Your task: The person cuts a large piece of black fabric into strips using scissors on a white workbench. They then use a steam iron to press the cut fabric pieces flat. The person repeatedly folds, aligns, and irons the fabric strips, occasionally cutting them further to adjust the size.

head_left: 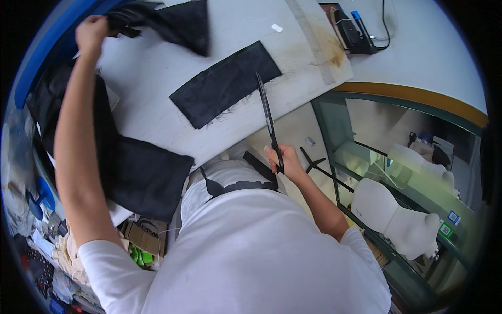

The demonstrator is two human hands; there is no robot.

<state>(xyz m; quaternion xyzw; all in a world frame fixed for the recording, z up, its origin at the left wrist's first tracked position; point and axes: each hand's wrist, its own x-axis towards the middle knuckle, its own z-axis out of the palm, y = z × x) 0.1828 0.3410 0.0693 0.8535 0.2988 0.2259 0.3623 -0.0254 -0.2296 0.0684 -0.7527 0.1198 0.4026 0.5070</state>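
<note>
My left hand (91,36) is stretched to the far left of the white table (141,78), its fingers closed on the end of a black cloth (178,23) that is blurred along its length. In my right hand (285,162), near the table's front edge, is a pair of long black scissors (266,110). The fingers wrap the handles, and the blades point away from me. Their tip overlaps the edge of a folded black fabric piece (225,83) lying flat; whether they touch, I cannot tell. Loose dark threads lie along that piece's near edge.
More black fabric (146,172) hangs over the table's left front corner. At the far right stands a dark holder (355,31) with a blue-capped pen. A white dress form (392,214) shows behind a green-framed glass pane. A cardboard box (144,238) sits below left.
</note>
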